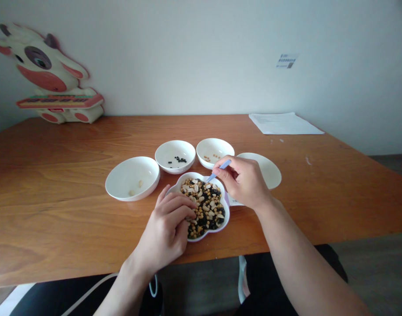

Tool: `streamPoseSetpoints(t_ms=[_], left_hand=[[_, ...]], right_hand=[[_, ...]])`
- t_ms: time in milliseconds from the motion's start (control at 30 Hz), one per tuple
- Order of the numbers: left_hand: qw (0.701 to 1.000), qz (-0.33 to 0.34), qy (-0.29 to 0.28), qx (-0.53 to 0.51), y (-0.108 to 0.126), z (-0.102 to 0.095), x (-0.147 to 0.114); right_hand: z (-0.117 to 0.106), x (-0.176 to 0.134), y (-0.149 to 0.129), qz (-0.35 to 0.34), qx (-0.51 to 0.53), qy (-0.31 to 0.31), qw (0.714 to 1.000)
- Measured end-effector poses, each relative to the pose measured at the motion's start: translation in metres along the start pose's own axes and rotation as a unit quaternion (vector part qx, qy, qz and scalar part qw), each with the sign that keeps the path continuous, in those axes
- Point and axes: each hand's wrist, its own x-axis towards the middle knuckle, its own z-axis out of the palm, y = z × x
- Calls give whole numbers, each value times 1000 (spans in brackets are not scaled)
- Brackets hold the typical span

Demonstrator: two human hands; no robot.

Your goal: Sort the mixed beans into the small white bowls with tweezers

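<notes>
A white flower-shaped dish [227,216] near the table's front edge holds a mix of peanuts, yellow beans and black beans [207,206]. My left hand [170,224] is closed over the dish's left rim, its bent fingers reaching in over the beans; its thumb is partly hidden. Between thumb and fingers, my right hand [243,180] pinches light blue tweezers [218,170]. Their tips point down at the dish's far edge. Whether the tips hold anything is too small to tell.
Behind the dish stand a white bowl [122,180] with a few pale pieces, one [164,151] with black beans, and one [217,147] with yellowish beans. A white plate [271,171] lies partly behind my right hand. Papers [286,123] and a cow-shaped toy keyboard [61,102] sit farther back.
</notes>
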Motion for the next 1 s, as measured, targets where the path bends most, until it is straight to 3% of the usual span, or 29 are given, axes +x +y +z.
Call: streamPoseSetpoints(t_ms=[433, 1000], left_hand=[[1000, 2, 1, -6, 0, 0, 1], [1000, 5, 3, -6, 0, 0, 1]], right_hand=[[2, 1, 1, 24, -14, -50, 998], [2, 1, 1, 20, -6, -48, 999]])
